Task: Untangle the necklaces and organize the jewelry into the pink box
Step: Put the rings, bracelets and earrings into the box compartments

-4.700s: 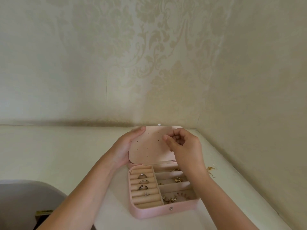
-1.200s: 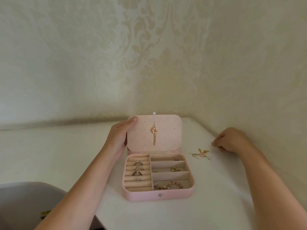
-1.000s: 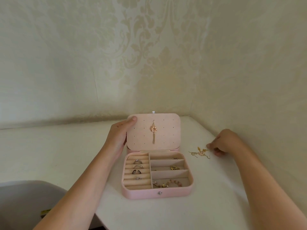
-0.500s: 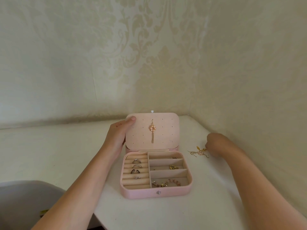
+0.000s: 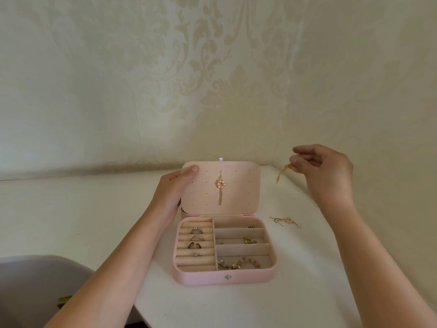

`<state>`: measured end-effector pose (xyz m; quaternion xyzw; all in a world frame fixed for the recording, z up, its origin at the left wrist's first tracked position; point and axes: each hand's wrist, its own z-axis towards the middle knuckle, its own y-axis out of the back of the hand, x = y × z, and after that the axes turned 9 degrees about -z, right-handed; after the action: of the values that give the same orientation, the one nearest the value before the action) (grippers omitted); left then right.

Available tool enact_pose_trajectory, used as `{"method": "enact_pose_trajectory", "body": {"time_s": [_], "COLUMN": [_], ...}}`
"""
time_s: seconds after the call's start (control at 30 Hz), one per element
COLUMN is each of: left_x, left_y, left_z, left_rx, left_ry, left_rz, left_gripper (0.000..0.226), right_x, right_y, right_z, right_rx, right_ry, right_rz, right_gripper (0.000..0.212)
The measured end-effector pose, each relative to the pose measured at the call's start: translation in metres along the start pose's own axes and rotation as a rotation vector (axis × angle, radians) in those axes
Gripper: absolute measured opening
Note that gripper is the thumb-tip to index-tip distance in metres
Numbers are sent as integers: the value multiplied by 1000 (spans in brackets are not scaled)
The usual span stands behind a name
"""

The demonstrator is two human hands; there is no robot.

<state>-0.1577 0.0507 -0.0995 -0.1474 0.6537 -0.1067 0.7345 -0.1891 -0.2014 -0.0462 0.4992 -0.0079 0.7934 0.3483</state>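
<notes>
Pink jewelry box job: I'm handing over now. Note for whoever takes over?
Left hand grips the left edge of the open lid of the pink jewelry box.
Right hand pinches a gold tassel piece in the air.
Done: pink flower tassel earring hangs on the lid; silver rings sit in the rolls.
Left: place the held piece, then the gold-and-pink tangle on the white table.

Two walls [image 5: 118,79] in cream damask wallpaper meet at a corner behind a white desk [image 5: 71,221]; a grey chair [image 5: 35,285] sits lower left, all in soft, even light
</notes>
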Motion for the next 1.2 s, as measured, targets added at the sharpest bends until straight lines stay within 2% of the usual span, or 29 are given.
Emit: {"method": "enact_pose_trajectory", "body": {"time_s": [0.33,0.57,0.8,0.97,1.2], "left_x": [-1,-3,-5,-6,-7], "left_y": [1,1,1,1,2], "left_z": [-1,-5,-7,-8,-8], "left_rx": [67,111,117,131,188], "left_ry": [2,-11,-16,-26,-16], "left_rz": [-25,-60,-74,-73,-86], "left_gripper": [17,27,11,13,15], "right_x": [48,55,44,42,42], "right_y": [-22,-47,-75,-88,-93], "right_z": [-38,-55,-58,-58,-61], "right_rx": [153,230,290,269,179], "right_ry": [114,170,127,125,207], "right_rz": [196,142,72,-17,11], "right_gripper": [16,19,17,25,35]}}
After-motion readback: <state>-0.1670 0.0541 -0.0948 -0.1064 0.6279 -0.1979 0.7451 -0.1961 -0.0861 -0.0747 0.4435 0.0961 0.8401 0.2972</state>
